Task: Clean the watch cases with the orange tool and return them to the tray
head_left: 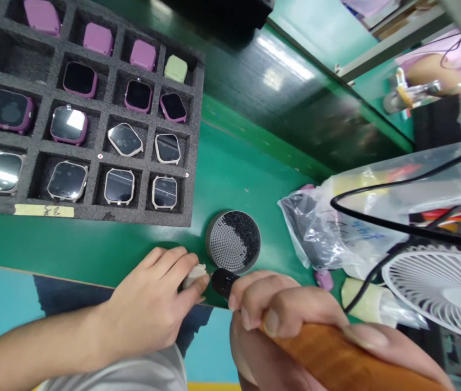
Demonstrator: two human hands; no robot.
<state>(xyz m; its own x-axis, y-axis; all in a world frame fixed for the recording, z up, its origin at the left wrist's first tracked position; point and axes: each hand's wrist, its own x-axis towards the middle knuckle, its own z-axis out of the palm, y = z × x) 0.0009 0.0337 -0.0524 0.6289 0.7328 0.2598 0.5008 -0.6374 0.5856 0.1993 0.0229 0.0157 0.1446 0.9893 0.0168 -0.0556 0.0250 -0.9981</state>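
My left hand (153, 304) pinches a small cream-coloured watch case (195, 274) at the near edge of the green bench. My right hand (296, 326) is wrapped round an orange-handled screwdriver (336, 358); its black front end (224, 282) points at the case, almost touching it. Just behind them stands a round grey screw dish (233, 240) half covered with tiny black screws. A black foam tray (87, 114) at the upper left holds several watch bodies in purple, cream and pale green.
A clear plastic bag (377, 217) with parts lies at the right, crossed by a black cable (377, 209). A white fan (442, 288) stands at the lower right. Another person's arm (446, 70) is at the top right. A roll of tape (361, 301) lies beside the fan.
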